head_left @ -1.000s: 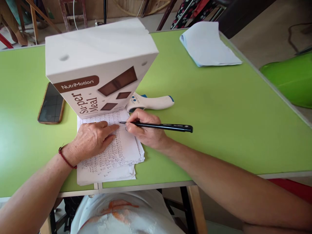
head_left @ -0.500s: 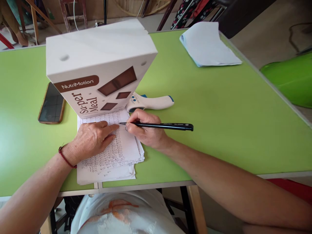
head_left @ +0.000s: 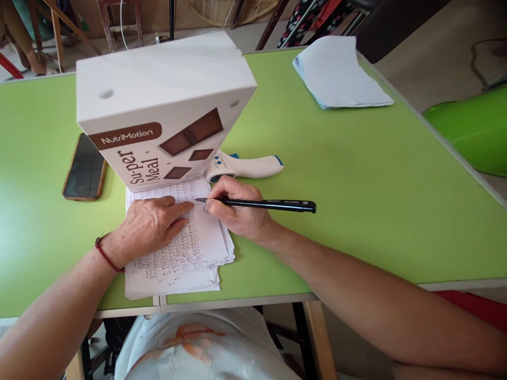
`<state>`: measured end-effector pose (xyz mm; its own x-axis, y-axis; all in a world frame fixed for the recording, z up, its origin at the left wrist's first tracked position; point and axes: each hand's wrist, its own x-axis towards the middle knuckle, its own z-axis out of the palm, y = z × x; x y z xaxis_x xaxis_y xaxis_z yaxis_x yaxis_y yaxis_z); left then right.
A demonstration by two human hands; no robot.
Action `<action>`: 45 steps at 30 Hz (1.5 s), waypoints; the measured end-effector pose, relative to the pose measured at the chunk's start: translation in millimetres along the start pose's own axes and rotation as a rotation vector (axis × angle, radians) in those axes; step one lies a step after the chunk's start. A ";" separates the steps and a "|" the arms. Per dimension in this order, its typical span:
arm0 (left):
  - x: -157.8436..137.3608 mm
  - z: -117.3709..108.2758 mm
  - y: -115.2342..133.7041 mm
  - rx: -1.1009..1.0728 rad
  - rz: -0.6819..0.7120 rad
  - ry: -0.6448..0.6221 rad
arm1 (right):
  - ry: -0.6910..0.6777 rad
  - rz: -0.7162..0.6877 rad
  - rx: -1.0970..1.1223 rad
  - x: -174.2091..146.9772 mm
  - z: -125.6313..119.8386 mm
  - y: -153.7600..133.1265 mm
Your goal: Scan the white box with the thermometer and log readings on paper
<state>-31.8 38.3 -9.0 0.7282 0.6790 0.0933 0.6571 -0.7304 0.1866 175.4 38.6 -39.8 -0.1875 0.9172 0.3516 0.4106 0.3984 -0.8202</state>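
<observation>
the right hand (head_left: pixel 240 208) grips a black pen (head_left: pixel 277 205), its tip at the handwritten sheets (head_left: pixel 209 237). the left hand (head_left: pixel 152 227) rests on the sheets, its index finger just beside the tip. beyond them, a white box (head_left: pixel 166 79) stands on the green bench (head_left: pixel 356 211), between a phone (head_left: pixel 84 169) and a white handheld device (head_left: pixel 257 166).

Soft light from left; pale glare on table (head_left: pixel 19 237); floor (head_left: pixel 420 63) dimmer; handwriting (head_left: pixel 182 248) blurry.

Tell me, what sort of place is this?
An indoor room, perhaps a home or small office: a green table bears handwritten sheets and a phone, with what looks like a stool beyond.
</observation>
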 end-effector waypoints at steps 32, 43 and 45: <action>0.5 -1.6 0.5 -0.004 -0.016 -0.018 | 0.064 -0.024 0.023 -0.7 -0.3 0.6; -1.0 -2.0 0.2 -0.012 -0.005 -0.003 | 0.052 -0.012 0.027 -0.9 1.2 1.6; -1.0 -2.0 0.3 -0.011 -0.002 -0.003 | 0.052 -0.014 0.028 -0.7 0.7 1.5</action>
<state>-32.8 37.6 -7.0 0.7277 0.6800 0.0897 0.6562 -0.7283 0.1975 175.5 38.5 -41.5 -0.1461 0.9112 0.3852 0.3834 0.4111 -0.8271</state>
